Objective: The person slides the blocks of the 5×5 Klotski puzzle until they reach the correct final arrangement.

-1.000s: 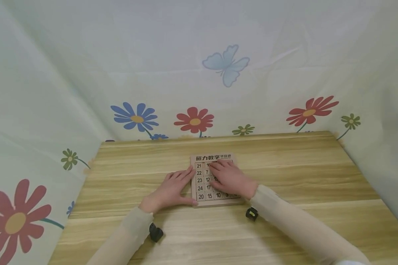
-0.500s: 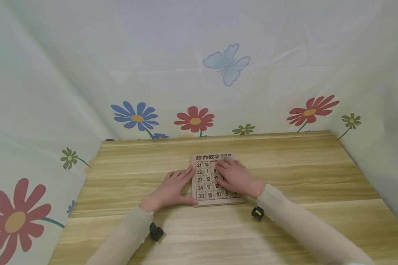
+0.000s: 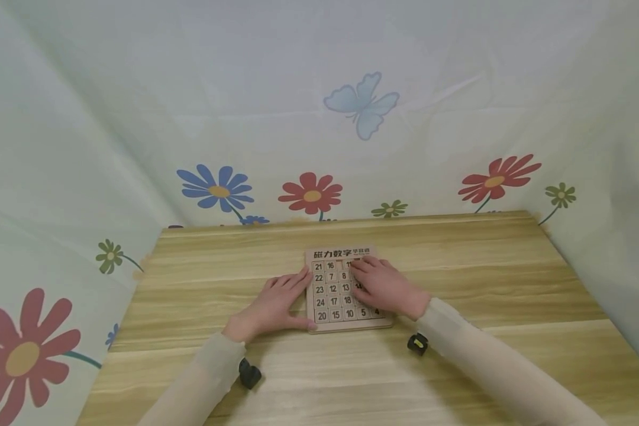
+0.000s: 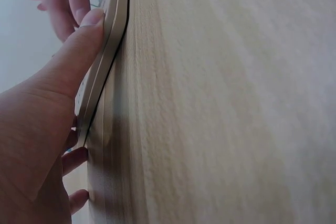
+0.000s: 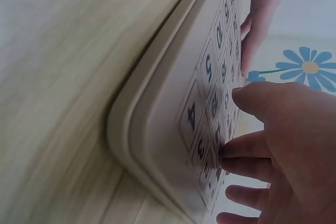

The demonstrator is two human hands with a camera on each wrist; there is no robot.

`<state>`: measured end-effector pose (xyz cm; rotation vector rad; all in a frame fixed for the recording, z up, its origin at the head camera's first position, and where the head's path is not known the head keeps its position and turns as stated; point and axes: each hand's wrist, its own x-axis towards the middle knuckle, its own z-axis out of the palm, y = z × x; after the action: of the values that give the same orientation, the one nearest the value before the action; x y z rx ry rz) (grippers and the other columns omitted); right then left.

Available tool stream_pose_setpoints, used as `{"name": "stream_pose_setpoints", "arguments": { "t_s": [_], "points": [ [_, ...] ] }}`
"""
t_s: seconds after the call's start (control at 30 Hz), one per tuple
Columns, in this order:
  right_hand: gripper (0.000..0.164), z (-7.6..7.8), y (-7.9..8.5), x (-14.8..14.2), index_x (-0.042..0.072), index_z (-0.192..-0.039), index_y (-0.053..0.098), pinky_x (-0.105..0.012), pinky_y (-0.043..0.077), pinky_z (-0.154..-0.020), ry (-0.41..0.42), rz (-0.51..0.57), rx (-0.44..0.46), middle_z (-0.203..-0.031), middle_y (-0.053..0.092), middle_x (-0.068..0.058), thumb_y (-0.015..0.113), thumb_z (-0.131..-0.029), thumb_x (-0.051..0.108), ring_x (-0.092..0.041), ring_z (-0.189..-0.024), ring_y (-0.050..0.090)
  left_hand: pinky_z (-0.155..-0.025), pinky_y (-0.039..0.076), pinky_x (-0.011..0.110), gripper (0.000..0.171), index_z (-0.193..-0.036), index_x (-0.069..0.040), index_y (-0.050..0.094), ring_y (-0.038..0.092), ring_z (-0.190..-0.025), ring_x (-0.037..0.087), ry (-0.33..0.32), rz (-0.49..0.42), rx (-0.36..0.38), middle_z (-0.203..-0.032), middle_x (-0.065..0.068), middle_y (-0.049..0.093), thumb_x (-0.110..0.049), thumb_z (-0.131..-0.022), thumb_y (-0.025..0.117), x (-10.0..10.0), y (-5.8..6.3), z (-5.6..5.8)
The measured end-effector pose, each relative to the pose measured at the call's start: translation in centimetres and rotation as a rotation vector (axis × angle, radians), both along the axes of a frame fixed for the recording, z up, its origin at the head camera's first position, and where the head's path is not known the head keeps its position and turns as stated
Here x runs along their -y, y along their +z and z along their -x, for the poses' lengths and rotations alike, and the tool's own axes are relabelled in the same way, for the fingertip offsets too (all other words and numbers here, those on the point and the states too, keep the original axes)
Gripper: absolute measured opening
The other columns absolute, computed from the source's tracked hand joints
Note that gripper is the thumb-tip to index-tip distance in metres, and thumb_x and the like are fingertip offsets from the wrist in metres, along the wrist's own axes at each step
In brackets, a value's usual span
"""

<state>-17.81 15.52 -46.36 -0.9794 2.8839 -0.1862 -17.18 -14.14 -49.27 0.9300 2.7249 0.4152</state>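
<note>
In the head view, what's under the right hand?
Part of the number board. Tile 11 and tile 14 peek out beside the right hand; those it fully covers can't be read there.

Tan number board (image 3: pixel 351 325) lies flat, tile 16 (image 3: pixel 331 265) apparently beside a gap (image 3: pixel 339 265).

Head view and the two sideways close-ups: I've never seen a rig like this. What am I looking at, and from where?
There is no robot here, only a person's bare hands. The wide picture comes from a camera worn on the head, looking forward and down. Each close-up comes from a camera worn on that wrist, so the scene looks tipped over.

On the wooden table lies a number puzzle board. The left hand touches its left edge, thumb at the near corner. The right hand rests its fingertips on the numbered tiles. Neither hand lifts anything. Behind hangs a flower-printed cloth.
</note>
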Motion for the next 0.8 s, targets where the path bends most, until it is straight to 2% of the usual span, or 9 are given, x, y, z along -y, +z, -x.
{"name": "stream_pose_setpoints", "arguments": {
  "t_s": [0.37, 0.8],
  "points": [
    [0.06, 0.3, -0.3, 1.1, -0.001, -0.149, 0.054, -0.06, 0.034, -0.118, 0.014, 0.033, -0.009, -0.155, 0.051, -0.019, 0.058, -0.106, 0.04, -0.042, -0.146, 0.042, -0.121, 0.024, 0.059, 0.117, -0.167, -0.011, 0.024, 0.028, -0.155, 0.031, -0.001, -0.002, -0.012, -0.174, 0.006, 0.017, -0.078, -0.082, 0.069, -0.1, -0.2, 0.1],
    [0.057, -0.6, 0.1, -2.9, -0.003, -0.145, 0.057, -0.063, 0.037, -0.115, -0.082, -0.015, -0.031, -0.153, 0.053, -0.021, 0.06, -0.105, 0.036, -0.048, -0.143, 0.044, -0.121, 0.022, 0.06, 0.116, -0.166, -0.009, 0.026, 0.029, -0.155, 0.034, -0.004, -0.02, -0.014, -0.174, 0.008, 0.02, -0.076, -0.082, 0.071, 0.0, 0.0, -0.1]
  ]
}}
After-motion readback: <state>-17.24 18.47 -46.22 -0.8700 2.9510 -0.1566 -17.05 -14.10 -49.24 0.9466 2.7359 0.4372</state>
